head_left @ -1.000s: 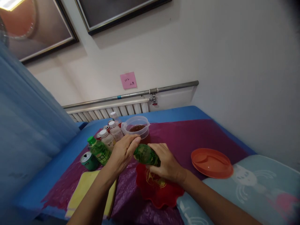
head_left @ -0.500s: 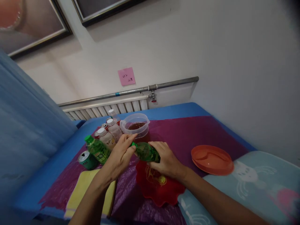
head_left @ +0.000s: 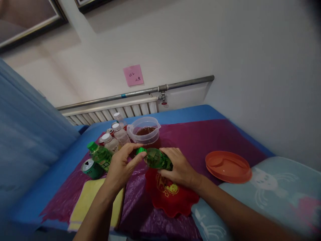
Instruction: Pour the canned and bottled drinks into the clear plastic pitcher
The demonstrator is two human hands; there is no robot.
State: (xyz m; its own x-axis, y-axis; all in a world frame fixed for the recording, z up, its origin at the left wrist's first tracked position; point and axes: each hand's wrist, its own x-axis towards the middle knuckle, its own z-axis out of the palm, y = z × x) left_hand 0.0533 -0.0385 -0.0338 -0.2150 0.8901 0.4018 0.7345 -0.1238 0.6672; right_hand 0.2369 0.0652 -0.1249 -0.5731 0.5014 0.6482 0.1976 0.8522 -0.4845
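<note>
A green plastic bottle (head_left: 154,158) lies nearly sideways in the air above a red scalloped mat (head_left: 173,201). My right hand (head_left: 179,167) is wrapped round its base end. At the neck, the thumb and fingers of my left hand (head_left: 125,164) close on the green cap (head_left: 140,150). Just behind the bottle stands a clear plastic jug (head_left: 144,125) holding dark brown liquid. To the left of my left hand are a second green bottle (head_left: 100,155), upright with its cap on, and an opened green can (head_left: 92,168).
Behind the second green bottle stand several clear bottles with white caps (head_left: 106,138) and some cans. A folded yellow cloth (head_left: 86,201) lies front left on purple plastic sheeting (head_left: 190,134). An orange plate (head_left: 228,167) and a pale blue patterned cloth (head_left: 281,187) are at the right.
The view has shifted slightly. Both hands keep hold of the bottle; the left fingers have changed position around the cap, and more of the cap shows now.
</note>
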